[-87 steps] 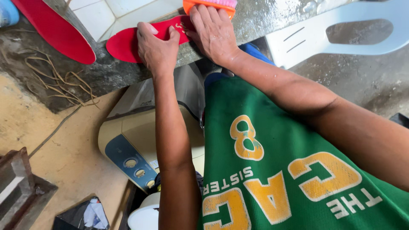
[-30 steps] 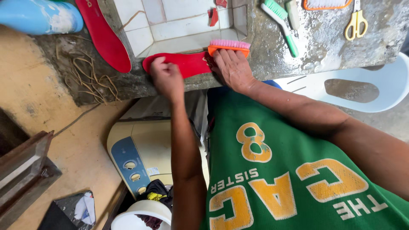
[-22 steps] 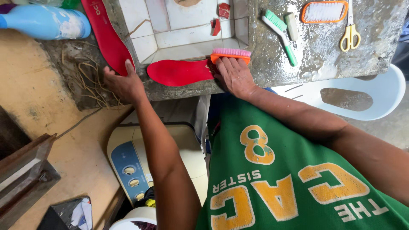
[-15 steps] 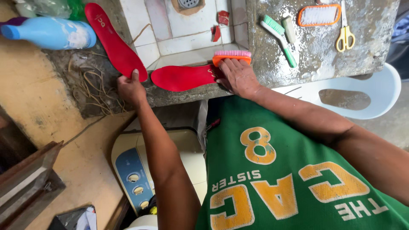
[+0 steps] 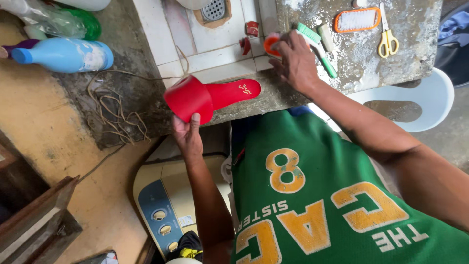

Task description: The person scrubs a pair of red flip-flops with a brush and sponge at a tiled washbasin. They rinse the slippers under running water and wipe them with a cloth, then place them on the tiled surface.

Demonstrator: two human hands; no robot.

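From my view, a blue bottle (image 5: 63, 55) lies far left on the worktop (image 5: 410, 54). My left hand (image 5: 188, 134) grips a red insole (image 5: 188, 98) lifted at the edge, another red insole (image 5: 232, 93) lying beside it. My right hand (image 5: 293, 61) clutches an orange brush (image 5: 271, 44) (partly hidden). I judge the lifted insole could slip floorward.
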